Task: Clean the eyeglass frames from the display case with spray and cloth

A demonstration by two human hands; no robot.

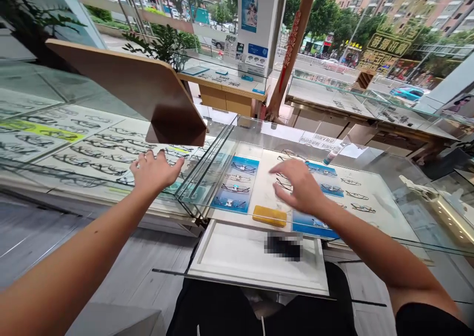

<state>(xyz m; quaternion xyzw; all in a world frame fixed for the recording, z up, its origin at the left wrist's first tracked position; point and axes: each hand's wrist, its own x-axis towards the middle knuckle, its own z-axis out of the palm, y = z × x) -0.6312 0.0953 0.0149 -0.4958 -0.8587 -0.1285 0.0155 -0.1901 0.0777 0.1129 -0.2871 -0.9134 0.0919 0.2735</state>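
Left hand (155, 174), fingers spread, is near the brown board (133, 86); right hand (299, 185), fingers and thumb apart, is over the right glass case (264, 173).

The panel (111, 79) is showing a glossy plain brown, its rim catching a paler wood tone. Many of the glasses (363, 208) are looking dark, and a card (251, 182) is standing out in blue. The case (269, 216) is carrying a solid mustard yellow, and the drawer (229, 247) is gleaming white under a black item (284, 249) (pixel blocks are hiding its true pattern). A strip (22, 124) is glaring lime yellow. Below, the trousers (211, 306) are keeping to plain black with white cords (263, 326), and the floor (29, 237) is wearing grey plank lines.
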